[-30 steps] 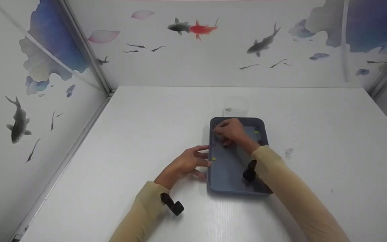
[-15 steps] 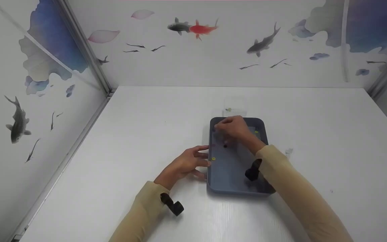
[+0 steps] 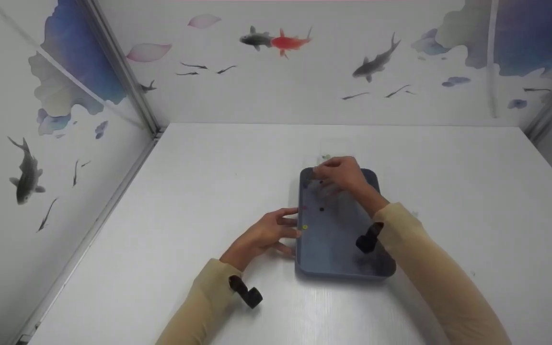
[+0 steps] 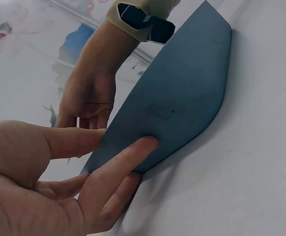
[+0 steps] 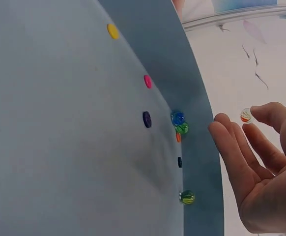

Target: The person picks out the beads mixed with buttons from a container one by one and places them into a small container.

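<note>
My right hand (image 3: 340, 173) is raised over the far end of a blue-grey tray (image 3: 338, 249). Between thumb and fingertip it pinches a clear marble (image 5: 246, 115) with orange and white swirls. Inside the tray, a blue marble (image 5: 178, 118) touches a green marble (image 5: 182, 128); a yellow-green marble (image 5: 187, 197) lies apart along the same wall. Flat buttons lie there too: a yellow button (image 5: 113, 31), a pink button (image 5: 147, 81) and a dark purple button (image 5: 147, 119), among others. Against the tray's left outer wall, my left hand (image 3: 266, 231) rests with extended fingers.
Just behind the tray stands a clear container (image 3: 334, 143), partly covered by my right hand, with small greenish items (image 3: 326, 156) at its left. A white table (image 3: 199, 191) surrounds the tray, bounded by a decorated back wall (image 3: 314, 96) and left wall.
From low inside the tray's far left part, my right hand has risen and moved back and slightly right, toward the clear container. A dark button it covered now shows. My left hand stays put.
</note>
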{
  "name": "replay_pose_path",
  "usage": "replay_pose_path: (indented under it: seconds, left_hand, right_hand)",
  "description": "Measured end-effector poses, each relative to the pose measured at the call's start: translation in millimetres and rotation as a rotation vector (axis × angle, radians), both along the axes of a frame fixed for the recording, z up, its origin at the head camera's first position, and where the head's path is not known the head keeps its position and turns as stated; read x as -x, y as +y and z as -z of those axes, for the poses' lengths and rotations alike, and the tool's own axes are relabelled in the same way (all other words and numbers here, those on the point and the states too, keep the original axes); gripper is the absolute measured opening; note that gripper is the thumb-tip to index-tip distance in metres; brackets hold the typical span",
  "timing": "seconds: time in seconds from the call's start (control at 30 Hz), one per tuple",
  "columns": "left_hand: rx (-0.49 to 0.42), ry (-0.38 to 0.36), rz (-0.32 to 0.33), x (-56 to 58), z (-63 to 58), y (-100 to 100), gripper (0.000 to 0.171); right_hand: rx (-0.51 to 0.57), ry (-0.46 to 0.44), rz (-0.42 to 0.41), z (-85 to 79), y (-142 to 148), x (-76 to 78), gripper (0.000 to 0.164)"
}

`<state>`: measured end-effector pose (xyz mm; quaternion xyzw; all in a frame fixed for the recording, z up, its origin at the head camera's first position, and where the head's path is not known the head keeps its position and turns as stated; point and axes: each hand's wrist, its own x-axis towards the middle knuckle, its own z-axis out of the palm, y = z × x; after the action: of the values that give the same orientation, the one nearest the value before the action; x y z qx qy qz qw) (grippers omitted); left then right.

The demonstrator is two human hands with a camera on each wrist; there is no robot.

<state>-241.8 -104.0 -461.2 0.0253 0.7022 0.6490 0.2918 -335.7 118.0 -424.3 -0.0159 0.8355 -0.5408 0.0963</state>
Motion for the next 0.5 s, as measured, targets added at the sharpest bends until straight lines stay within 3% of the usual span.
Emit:
replay_pose_path:
  seconds: [0.2,0.5]
  left_hand:
    - [-0.002,0.005,0.004,-0.5,-0.5,-0.2,0.073]
    - [0.02,0.008,0.005,-1.0,-1.8,-0.4,0.074]
  right_hand:
    - [-0.018,0.011,0.041,-8.4,7.6,3.1,0.036]
    - [0.041,0.03,0.076,-13.9,24.1,9.5,0.038]
